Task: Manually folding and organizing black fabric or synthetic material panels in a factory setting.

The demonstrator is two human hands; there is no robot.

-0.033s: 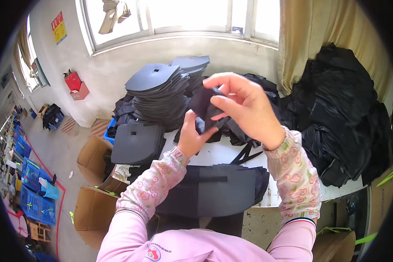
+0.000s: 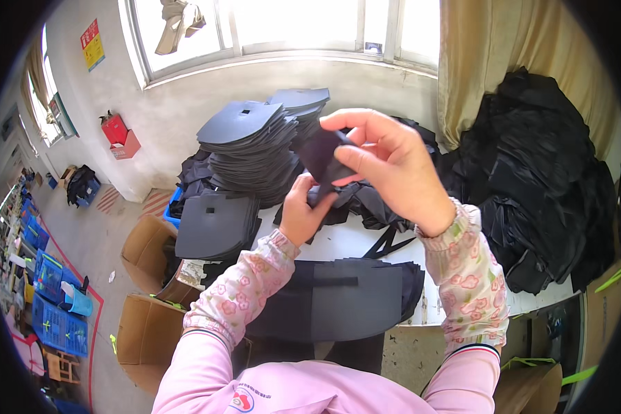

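Raised over the table, a small piece of black fabric [image 2: 317, 155] is held between my two hands. My right hand [image 2: 397, 169] pinches its upper right edge between thumb and fingers. Lower down and to the left, my left hand [image 2: 302, 212] grips its bottom part, and some of those fingers are hidden behind the cloth. Below my hands, at the table's near edge, lies a grey rounded panel [image 2: 359, 303] with black fabric over its left part and a dark strip across the top. A thin black strap [image 2: 388, 245] rests on the white table [image 2: 338, 241] just beyond it.
Tall stacks of grey panels [image 2: 245, 155] stand at the back left, with a lower stack [image 2: 214, 224] in front. A big heap of black fabric [image 2: 531, 186] covers the right side. Open cardboard boxes [image 2: 148, 338] stand left of the table, and blue crates [image 2: 62, 328] lie farther left.
The black fabric has tilted a little and shows more of its flat face between my hands. My left fingers have shifted slightly along its lower part.
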